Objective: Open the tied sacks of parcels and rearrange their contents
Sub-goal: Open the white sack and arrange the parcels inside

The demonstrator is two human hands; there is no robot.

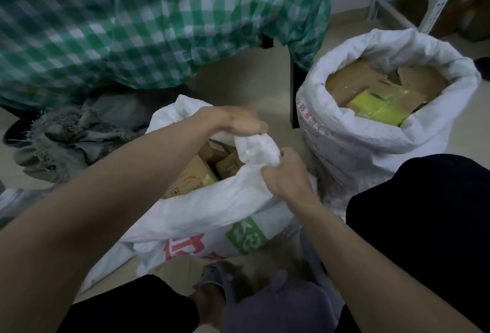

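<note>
Two hands, left (233, 120) & right (285, 173), clench the near sack's (212, 208) bunched mouth; boxes (196, 173) below the grip half-hidden; opened sack (371, 126) stands just right, labels illegible.

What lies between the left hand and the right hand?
In the head view, a bunched fold of the near sack's white rim lies between the left hand and the right hand; both grip it.

near sack (212, 216) w/ boxes (191, 173) in front, 2nd sack (371, 131) behind-right, table (132, 28) behind.
</note>
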